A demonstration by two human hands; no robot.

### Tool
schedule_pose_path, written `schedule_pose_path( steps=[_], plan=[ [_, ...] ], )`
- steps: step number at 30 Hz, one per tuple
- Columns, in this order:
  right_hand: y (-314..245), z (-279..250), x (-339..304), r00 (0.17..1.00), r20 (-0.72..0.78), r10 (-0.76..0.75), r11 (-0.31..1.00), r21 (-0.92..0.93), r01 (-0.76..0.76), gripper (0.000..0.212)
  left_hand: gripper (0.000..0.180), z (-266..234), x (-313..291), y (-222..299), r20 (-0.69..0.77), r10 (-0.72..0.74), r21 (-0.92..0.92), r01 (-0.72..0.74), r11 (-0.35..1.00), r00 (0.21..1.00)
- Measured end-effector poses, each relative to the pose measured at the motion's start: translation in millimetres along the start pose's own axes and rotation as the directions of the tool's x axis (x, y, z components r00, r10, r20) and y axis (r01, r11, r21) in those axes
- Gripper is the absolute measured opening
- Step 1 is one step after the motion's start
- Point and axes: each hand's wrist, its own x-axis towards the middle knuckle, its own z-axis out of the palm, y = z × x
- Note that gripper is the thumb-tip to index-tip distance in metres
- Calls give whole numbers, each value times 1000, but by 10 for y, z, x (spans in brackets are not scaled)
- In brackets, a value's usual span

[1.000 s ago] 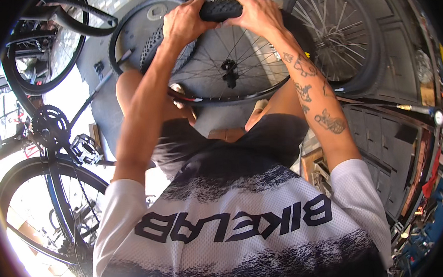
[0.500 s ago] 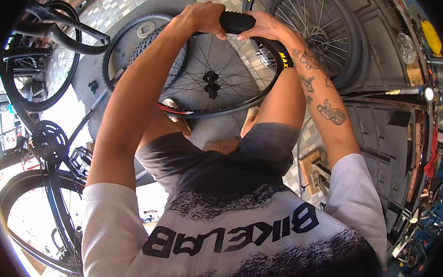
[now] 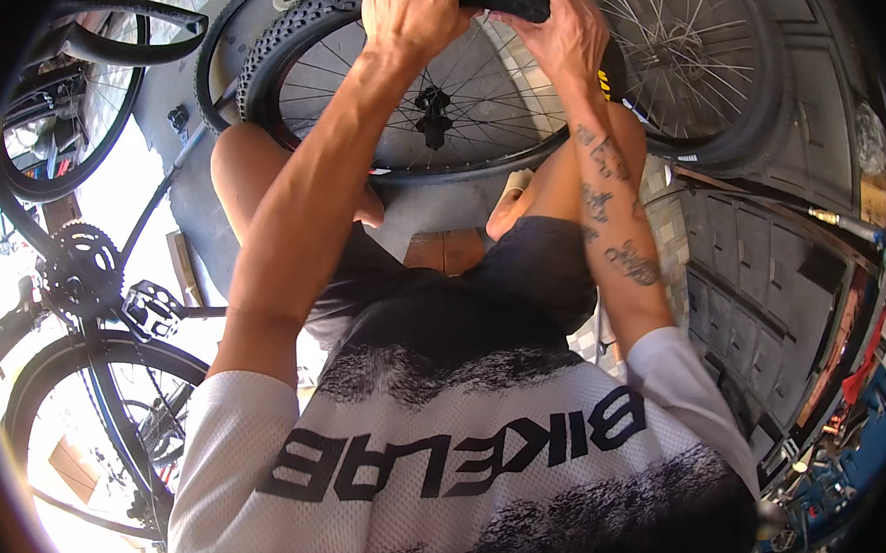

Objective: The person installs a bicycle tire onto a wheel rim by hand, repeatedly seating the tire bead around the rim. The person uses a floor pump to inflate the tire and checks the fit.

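A knobby black tyre sits on a spoked bicycle wheel that stands upright between the person's knees, its lower rim down by the thighs. The top of the tyre runs straight through both grips. The left hand is closed over the tread at the crown, fingers curled across it. Just beside it, the right hand is clamped on the same stretch of tyre, thumb side toward the wheel. A second wheel leans behind on the right. On the left stands a bicycle with its chainring and pedal showing.
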Motion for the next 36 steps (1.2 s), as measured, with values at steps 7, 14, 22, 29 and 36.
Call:
schedule_pose_path(
  steps=[7,14,22,29,36],
  plan=[
    [143,-146,265,927,355,122,988,48,-148,75,52,-141,349,-182,395,-31,68,5,998,918],
    [400,-518,500,704,666,246,922,63,-382,90,82,-633,-154,-965,416,-195,-109,262,959,888],
    [213,-468,893,818,567,-100,990,136,27,92,88,-479,209,-1058,575,-32,-124,126,984,817],
    [451,-595,968,523,850,62,994,-4,-111,94,78,-349,712,-760,725,40,-137,87,987,688],
    [276,22,938,633,764,-125,971,224,-78,95,61,22,481,-912,647,-37,-58,97,994,762]
  ],
)
